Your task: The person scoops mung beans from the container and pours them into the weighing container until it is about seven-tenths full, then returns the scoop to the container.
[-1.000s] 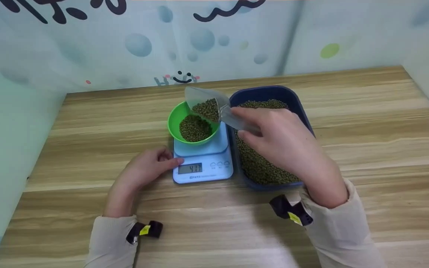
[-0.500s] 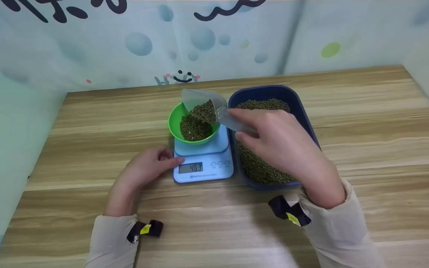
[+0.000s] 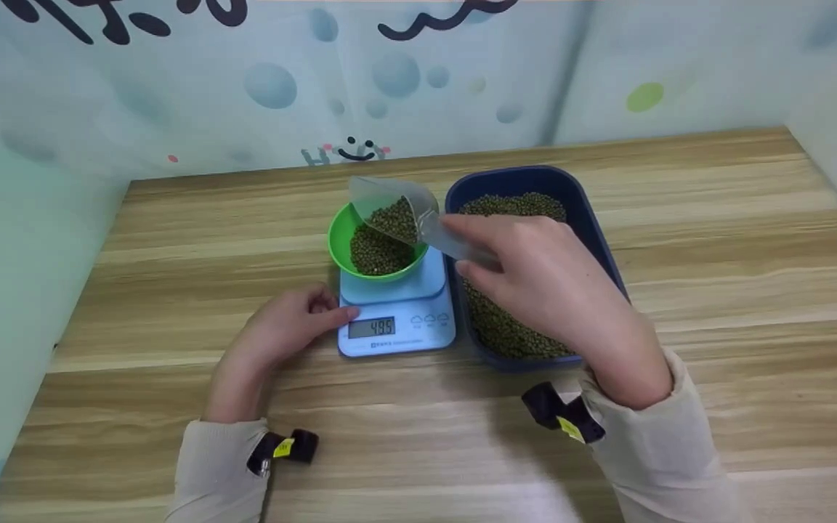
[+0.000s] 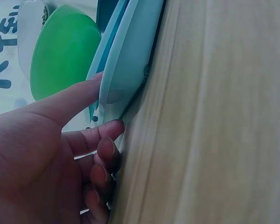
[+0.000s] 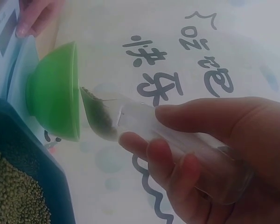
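Observation:
My right hand (image 3: pixel 546 276) grips the handle of a clear plastic scoop (image 5: pixel 130 119), its bowl tilted over a green bowl (image 3: pixel 338 247). Small green-brown mung beans (image 3: pixel 395 219) fill part of the scoop, and a heap of mung beans (image 3: pixel 378 258) lies in the green bowl. That bowl sits on the platform of a light blue kitchen scale (image 3: pixel 426 330), whose display (image 3: pixel 371 327) shows digits. My left hand (image 3: pixel 284 327) holds the scale's near left corner, thumb (image 4: pixel 84 93) on top and index finger (image 4: pixel 105 130) at the side, with the other fingers curled.
A dark blue tub (image 3: pixel 571 185) of mung beans stands right beside the scale, beneath my right forearm. Wood-grain tabletop (image 3: pixel 738 290) stretches to both sides. A printed backdrop (image 3: pixel 447 80) rises behind the table's far edge.
The scoop has shifted slightly left and toward me over the green bowl. Beans have slid from it onto the heap, and the display's reading has climbed. My left hand stays put.

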`<control>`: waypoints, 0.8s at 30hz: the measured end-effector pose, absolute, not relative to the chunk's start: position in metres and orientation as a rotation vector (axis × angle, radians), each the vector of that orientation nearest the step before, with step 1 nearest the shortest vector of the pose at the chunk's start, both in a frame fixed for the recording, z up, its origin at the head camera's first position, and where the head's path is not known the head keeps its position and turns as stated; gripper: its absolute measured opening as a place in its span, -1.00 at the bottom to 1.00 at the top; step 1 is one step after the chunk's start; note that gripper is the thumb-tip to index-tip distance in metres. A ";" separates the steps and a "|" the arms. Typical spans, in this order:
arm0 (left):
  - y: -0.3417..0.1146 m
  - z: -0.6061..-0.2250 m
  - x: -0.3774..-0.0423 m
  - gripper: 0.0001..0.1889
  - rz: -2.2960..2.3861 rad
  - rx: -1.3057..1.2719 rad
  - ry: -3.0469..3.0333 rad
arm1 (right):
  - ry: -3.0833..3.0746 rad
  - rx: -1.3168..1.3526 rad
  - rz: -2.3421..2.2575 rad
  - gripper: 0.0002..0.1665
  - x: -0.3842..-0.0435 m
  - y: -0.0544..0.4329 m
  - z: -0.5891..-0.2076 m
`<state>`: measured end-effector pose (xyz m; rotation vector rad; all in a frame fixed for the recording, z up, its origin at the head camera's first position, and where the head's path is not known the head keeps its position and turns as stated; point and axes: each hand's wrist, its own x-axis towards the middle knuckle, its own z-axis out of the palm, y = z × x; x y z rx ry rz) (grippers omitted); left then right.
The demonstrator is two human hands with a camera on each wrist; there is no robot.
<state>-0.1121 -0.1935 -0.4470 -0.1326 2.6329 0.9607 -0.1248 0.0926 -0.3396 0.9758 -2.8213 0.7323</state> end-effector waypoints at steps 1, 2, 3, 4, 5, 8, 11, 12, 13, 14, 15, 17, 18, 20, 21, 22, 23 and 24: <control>-0.194 -0.447 -0.112 -0.47 0.960 -0.135 2.633 | -2.823 0.977 0.733 -0.54 -0.125 0.092 -0.340; -0.193 -0.447 -0.112 -0.47 0.959 -0.135 2.635 | -2.826 0.978 0.733 -0.54 -0.125 0.092 -0.339; -0.193 -0.447 -0.112 -0.47 0.960 -0.136 2.635 | -2.830 0.980 0.732 -0.53 -0.124 0.092 -0.339; -0.193 -0.446 -0.111 -0.47 0.964 -0.136 2.634 | -2.835 0.979 0.731 -0.53 -0.124 0.092 -0.339; -0.193 -0.446 -0.111 -0.48 0.965 -0.141 2.634 | -2.839 0.977 0.729 -0.53 -0.124 0.092 -0.339; -0.193 -0.446 -0.111 -0.47 0.969 -0.145 2.630 | -2.845 0.973 0.721 -0.53 -0.124 0.092 -0.339; -0.193 -0.446 -0.111 -0.46 0.963 -0.138 2.631 | -2.844 0.975 0.710 -0.52 -0.124 0.091 -0.339; -0.193 -0.446 -0.111 -0.46 0.962 -0.135 2.631 | -2.843 0.978 0.708 -0.52 -0.124 0.091 -0.339; -0.193 -0.446 -0.111 -0.46 0.961 -0.134 2.632 | -2.842 0.979 0.705 -0.52 -0.124 0.091 -0.339; -0.194 -0.446 -0.111 -0.46 0.959 -0.132 2.633 | -2.841 0.980 0.704 -0.52 -0.124 0.091 -0.339; -0.194 -0.446 -0.112 -0.46 0.957 -0.129 2.634 | -2.840 0.981 0.702 -0.52 -0.125 0.091 -0.339; -0.194 -0.446 -0.111 -0.46 0.956 -0.129 2.636 | -2.837 0.977 0.703 -0.53 -0.125 0.092 -0.339; -0.194 -0.446 -0.112 -0.45 0.957 -0.128 2.639 | -2.835 0.975 0.704 -0.53 -0.125 0.092 -0.340; -0.194 -0.447 -0.112 -0.45 0.962 -0.127 2.642 | -2.830 0.967 0.705 -0.53 -0.125 0.092 -0.340; -0.194 -0.447 -0.112 -0.45 0.966 -0.127 2.642 | -2.828 0.964 0.706 -0.54 -0.125 0.092 -0.340; -0.194 -0.447 -0.111 -0.45 0.974 -0.127 2.641 | -2.824 0.962 0.707 -0.54 -0.125 0.093 -0.340; -0.194 -0.447 -0.111 -0.45 0.981 -0.128 2.640 | -2.821 0.961 0.707 -0.54 -0.125 0.093 -0.340; -0.194 -0.447 -0.111 -0.45 0.986 -0.128 2.636 | -2.822 0.958 0.706 -0.54 -0.125 0.093 -0.340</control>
